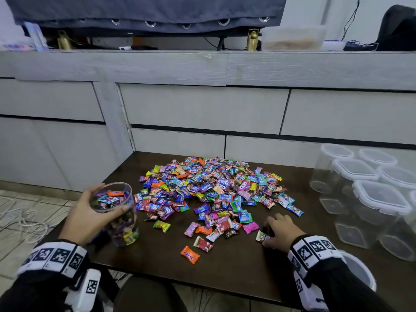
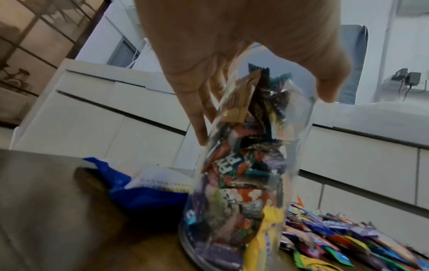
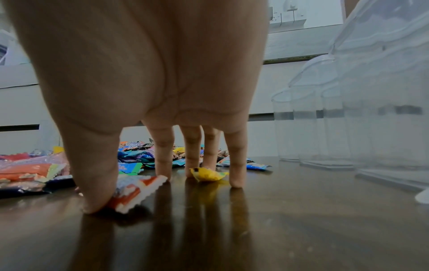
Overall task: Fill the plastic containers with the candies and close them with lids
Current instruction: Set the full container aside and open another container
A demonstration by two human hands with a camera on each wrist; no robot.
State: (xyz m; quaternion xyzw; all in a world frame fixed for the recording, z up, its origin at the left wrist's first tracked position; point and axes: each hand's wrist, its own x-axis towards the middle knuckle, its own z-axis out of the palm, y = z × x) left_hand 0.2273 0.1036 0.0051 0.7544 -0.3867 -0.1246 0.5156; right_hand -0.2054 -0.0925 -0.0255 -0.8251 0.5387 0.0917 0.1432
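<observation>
A clear round container (image 1: pixel 122 230) stands near the left edge of the dark table (image 1: pixel 225 266), filled nearly to the rim with wrapped candies. My left hand (image 1: pixel 105 202) grips it near the rim, thumb on the near side, fingers on the far side. In the left wrist view the container (image 2: pixel 243 183) is upright under my left hand (image 2: pixel 264 117). A large heap of candies (image 1: pixel 209 188) covers the table's middle. My right hand (image 1: pixel 270 233) arches at the heap's near right, fingertips down. My right hand (image 3: pixel 132 194) pinches a red-and-white candy (image 3: pixel 141 185) between thumb and forefinger. A yellow candy (image 3: pixel 206 174) lies between the other fingers.
Several empty lidded clear containers (image 1: pixel 380 199) stand along the table's right side, close to my right hand in the right wrist view (image 3: pixel 325 128). A white round rim (image 1: pixel 360 271) shows under my right wrist. Loose candies, one of them orange (image 1: pixel 190 254), lie in front. Grey drawers stand behind.
</observation>
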